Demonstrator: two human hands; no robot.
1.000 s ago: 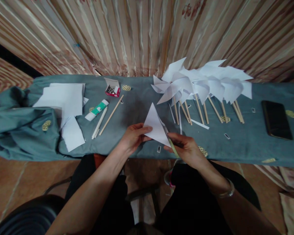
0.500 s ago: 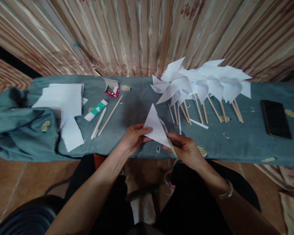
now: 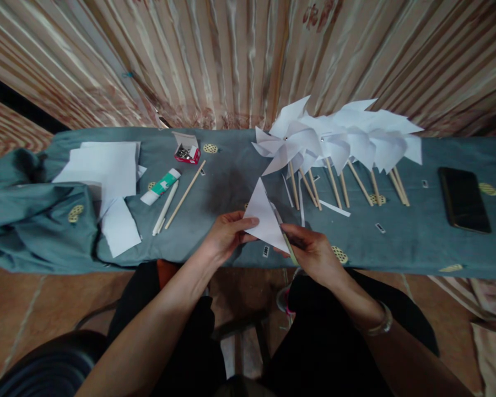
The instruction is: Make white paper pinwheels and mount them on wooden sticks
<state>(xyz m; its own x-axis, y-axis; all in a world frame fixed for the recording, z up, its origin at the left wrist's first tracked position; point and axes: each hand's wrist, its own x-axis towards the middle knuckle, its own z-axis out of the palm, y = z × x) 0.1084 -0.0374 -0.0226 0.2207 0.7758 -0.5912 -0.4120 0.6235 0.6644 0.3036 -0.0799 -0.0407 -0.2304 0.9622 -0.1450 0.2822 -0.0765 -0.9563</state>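
Observation:
My left hand (image 3: 225, 234) pinches the left corner of a folded white paper triangle (image 3: 265, 215) held just above the table's near edge. My right hand (image 3: 314, 251) is closed round a green-handled tool (image 3: 290, 248), probably scissors, whose blades lie along the triangle's right edge. Both hands hover over the grey-green tablecloth (image 3: 231, 182). Behind them lies a row of finished white paper pinwheels (image 3: 334, 138) on wooden sticks.
Loose white paper sheets (image 3: 103, 171) lie at the left, beside a glue tube (image 3: 162, 186), two sticks (image 3: 184, 194) and a small red box of pins (image 3: 187, 153). A black phone (image 3: 463, 199) lies at the right. A striped curtain hangs behind the table.
Hardly anything differs: both hands and the triangle have edged slightly up in view, keeping the same grip.

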